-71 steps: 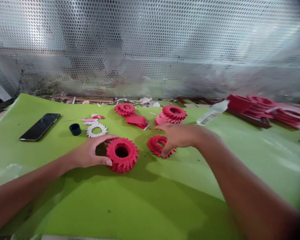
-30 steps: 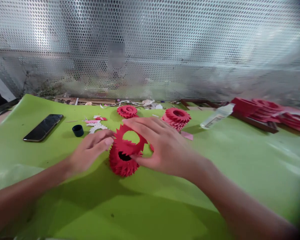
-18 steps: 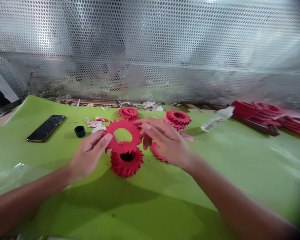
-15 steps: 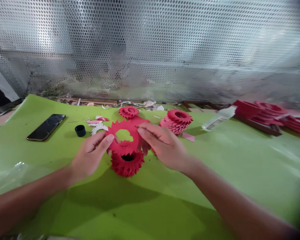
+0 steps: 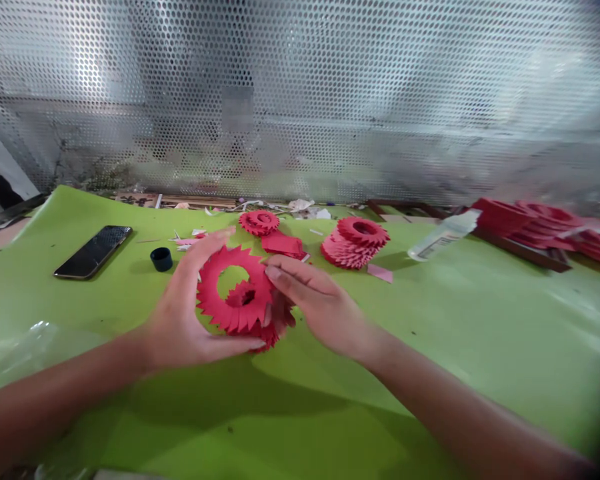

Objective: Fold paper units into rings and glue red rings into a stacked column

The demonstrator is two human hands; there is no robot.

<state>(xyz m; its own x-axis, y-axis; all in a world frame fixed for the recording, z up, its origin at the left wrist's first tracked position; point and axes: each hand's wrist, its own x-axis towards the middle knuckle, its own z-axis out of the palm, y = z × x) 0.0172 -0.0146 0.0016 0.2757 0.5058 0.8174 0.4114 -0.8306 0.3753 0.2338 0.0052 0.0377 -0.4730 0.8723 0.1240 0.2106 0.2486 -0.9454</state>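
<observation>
- Serrated red paper ring (image 5: 219, 300): held up on edge between both hands, tilted slightly, above the worktop and in front of the body.
- Left hand (image 5: 180, 317): open and spread wide, cupping the ring's left side, with the fingers above it and the thumb along its lower edge.
- Right hand (image 5: 317, 300): fingers close together, with the fingertips (image 5: 275, 272) pressed on the ring's right side.
- Stack of serrated red rings (image 5: 275, 327): directly behind and below the held ring, partly hidden by it and by the right hand. Its central hole shows through the ring's opening. Contact between the two cannot be confirmed.
- Small red ring (image 5: 259, 222): lying flat, farther out, beyond the held ring.
- Red paper sheets (image 5: 283, 245): just beside the small ring.
- Second red ring stack (image 5: 353, 243): to the right of those sheets, with a pink paper scrap (image 5: 379, 273) beside it.
- Black bottle cap (image 5: 161, 259): left of the left hand's fingers.
- Phone (image 5: 94, 251): face up, farther left.
- Plastic bottle (image 5: 445, 235): lying on its side at right.
- Wooden tray (image 5: 545, 260): far right, carrying further red paper stacks (image 5: 525, 223).
- Green-covered worktop (image 5: 430, 347): carries all of the above.
- Perforated metal screen (image 5: 330, 113): stands beyond the far edge.
</observation>
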